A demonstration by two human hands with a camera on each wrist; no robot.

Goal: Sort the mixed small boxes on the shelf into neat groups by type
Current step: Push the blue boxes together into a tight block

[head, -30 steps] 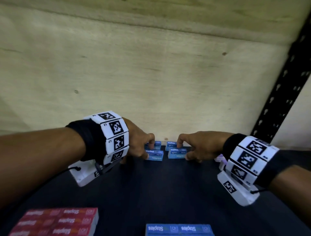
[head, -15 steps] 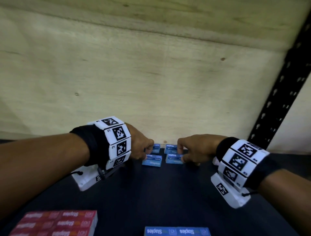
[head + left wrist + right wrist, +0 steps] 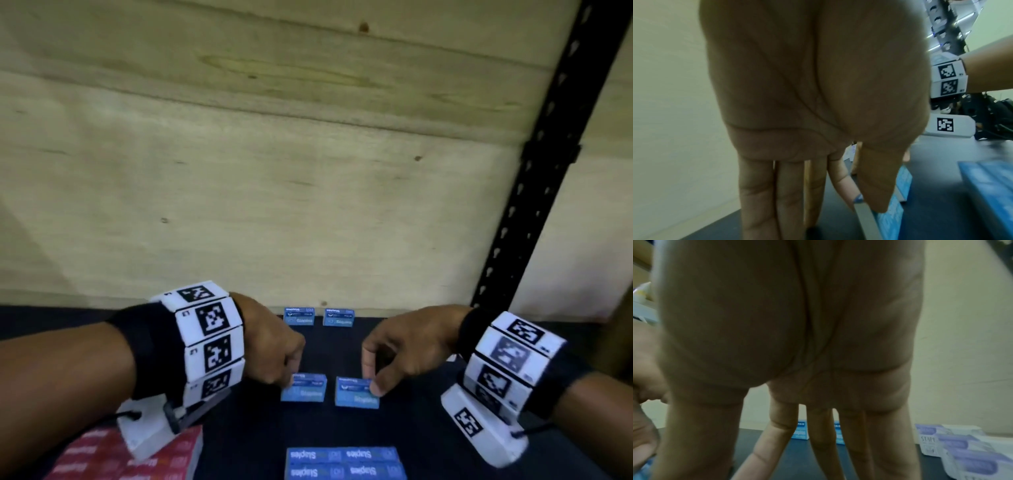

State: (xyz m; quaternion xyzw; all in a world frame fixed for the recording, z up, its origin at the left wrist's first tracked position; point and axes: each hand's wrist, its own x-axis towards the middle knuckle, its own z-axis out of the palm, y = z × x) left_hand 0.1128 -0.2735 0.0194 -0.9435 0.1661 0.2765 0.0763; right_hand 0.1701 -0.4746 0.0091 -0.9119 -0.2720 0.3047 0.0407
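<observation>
Your left hand (image 3: 274,346): fingers curled, pinching the left blue box (image 3: 303,389) on the dark shelf (image 3: 411,428).
Your right hand (image 3: 404,349): finger and thumb pinching the right blue box (image 3: 356,394), just beside the left one.
Behind those boxes: two more blue boxes (image 3: 318,317), by the wooden wall (image 3: 274,171).
In front of them: a blue stack (image 3: 342,462).
Left of the stack: a red stack (image 3: 137,459).

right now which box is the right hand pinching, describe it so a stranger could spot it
On the dark shelf, four small blue boxes form a square. The right hand pinches the front right blue box. Its neighbour is under the left hand; the back pair is untouched.
</observation>
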